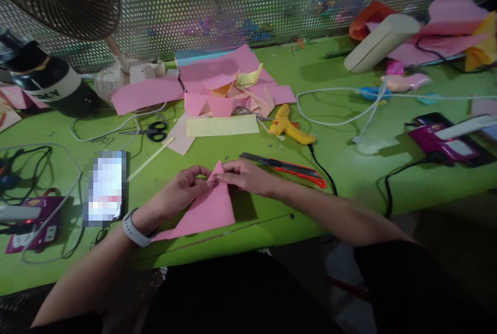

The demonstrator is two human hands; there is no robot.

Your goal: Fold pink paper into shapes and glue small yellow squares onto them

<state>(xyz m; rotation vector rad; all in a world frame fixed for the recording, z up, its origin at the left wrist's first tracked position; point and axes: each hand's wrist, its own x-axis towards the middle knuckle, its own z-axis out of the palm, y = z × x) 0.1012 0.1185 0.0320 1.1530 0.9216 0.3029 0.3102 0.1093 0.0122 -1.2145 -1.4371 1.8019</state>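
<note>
Head view: the left hand (pixel 190 185) and right hand (pixel 245 174) both pinch the pink paper (pixel 209 211) near its narrow peak, so the grip is closed on it, with the wide part spreading toward the person over the desk (pixel 361 173). Uneven pressure between the two sets of fingers could skew or crumple that tip. Left of the grip, the paper's tail reaches the wristband (pixel 135 229) — a forearm shift could drag or crease it. Just beyond the right fingers lies a cutter (pixel 300 170) — reaching outward could knock it; blade exposure is unclear.
</note>
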